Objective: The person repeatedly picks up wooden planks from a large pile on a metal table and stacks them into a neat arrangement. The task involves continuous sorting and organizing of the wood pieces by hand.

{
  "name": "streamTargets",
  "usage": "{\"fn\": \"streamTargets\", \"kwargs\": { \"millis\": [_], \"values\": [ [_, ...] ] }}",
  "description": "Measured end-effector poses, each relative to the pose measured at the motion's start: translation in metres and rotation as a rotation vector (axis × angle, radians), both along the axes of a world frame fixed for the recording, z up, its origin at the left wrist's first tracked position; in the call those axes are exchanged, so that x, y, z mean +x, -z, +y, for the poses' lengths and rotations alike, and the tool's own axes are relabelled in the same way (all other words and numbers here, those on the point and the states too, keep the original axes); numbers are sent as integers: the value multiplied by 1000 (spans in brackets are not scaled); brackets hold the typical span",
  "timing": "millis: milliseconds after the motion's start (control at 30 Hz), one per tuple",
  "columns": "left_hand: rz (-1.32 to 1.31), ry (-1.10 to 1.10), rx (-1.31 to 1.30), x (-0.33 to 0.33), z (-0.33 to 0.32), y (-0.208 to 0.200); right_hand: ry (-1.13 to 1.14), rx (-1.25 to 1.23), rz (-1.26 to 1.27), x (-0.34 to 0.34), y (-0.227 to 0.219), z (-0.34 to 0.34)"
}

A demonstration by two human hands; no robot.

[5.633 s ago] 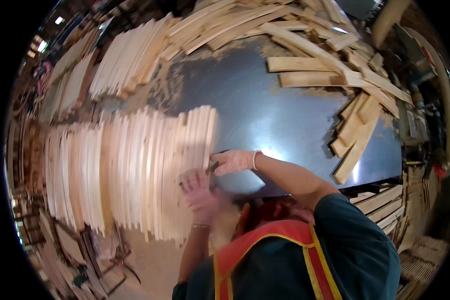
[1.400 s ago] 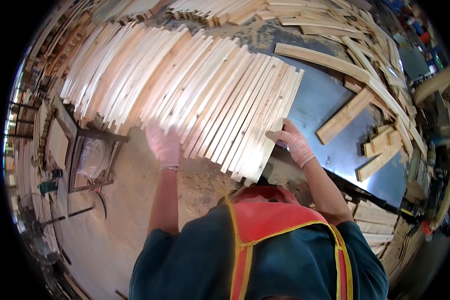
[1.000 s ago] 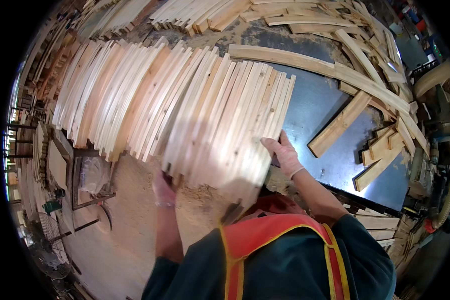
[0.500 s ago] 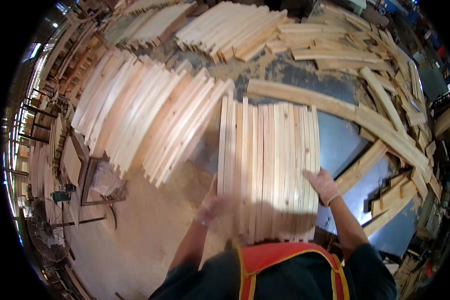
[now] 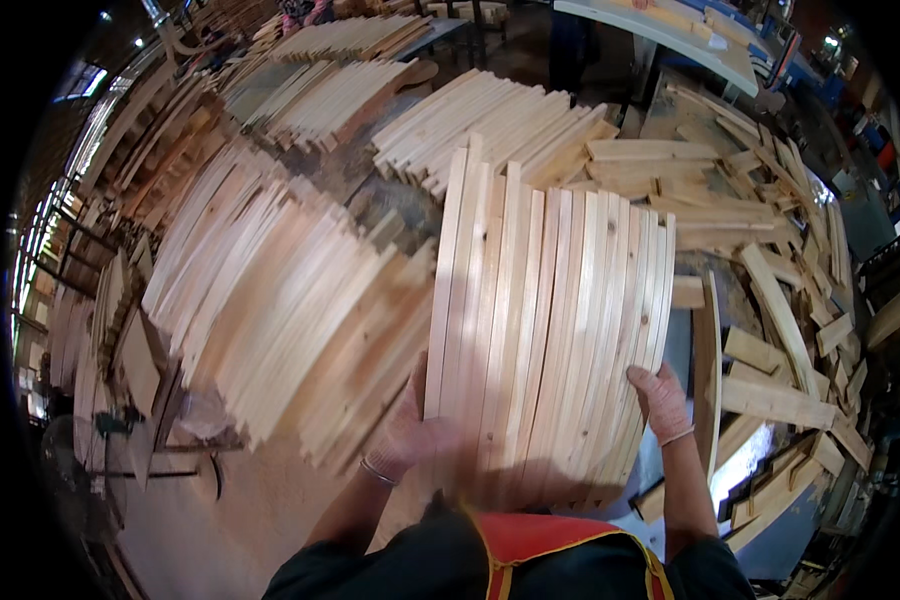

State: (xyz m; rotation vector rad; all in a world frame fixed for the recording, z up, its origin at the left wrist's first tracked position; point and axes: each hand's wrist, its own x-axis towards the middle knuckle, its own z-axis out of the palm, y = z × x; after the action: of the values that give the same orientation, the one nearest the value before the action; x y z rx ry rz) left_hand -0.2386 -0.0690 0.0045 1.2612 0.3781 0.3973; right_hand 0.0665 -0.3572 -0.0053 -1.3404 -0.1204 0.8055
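A bundle of pale wooden slats (image 5: pixel 550 330), packed side by side, fills the space in front of my body. Against its left side presses my gloved left hand (image 5: pixel 410 432), thumb over the near part of the slats. On the opposite edge my right hand (image 5: pixel 662 402), also gloved, is closed with the thumb on top and the fingers down the side. The bundle is squeezed between both hands and appears raised off the table. Its slats have uneven far ends, a few on the left sticking out further. The underside is hidden.
Left of the bundle lies a wide row of slats (image 5: pixel 270 300), with another stack (image 5: pixel 480 125) beyond it. Offcuts and loose boards (image 5: pixel 770 310) are heaped at right. A pale-topped table (image 5: pixel 660 35) stands at the far right, and a fan (image 5: pixel 80 480) at lower left.
The bundle looks larger and its far end reaches further up, as if lifted, with both hands still on its sides. My view has tipped up, showing more of the far tables.
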Motion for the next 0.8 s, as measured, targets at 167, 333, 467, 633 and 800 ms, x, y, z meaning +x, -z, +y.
{"fn": "streamTargets", "kwargs": {
  "millis": [167, 333, 467, 633, 800],
  "values": [
    [-73, -12, -156, 122, 147, -29, -43, -6, -138, 119, -52, 151],
    [71, -31, -289, 243, 322, -68, -116, 36, -230, 238, -98, 320],
    [231, -92, -302, 330, 464, -14, -323, -24, -833, 335, -49, 412],
    [820, -264, 799, 374, 486, 4, -211, -85, -395, 304, 15, 396],
    [591, -243, 1540, 322, 385, -22, 215, -219, -381, 216, 6, 212]
  ]
}}
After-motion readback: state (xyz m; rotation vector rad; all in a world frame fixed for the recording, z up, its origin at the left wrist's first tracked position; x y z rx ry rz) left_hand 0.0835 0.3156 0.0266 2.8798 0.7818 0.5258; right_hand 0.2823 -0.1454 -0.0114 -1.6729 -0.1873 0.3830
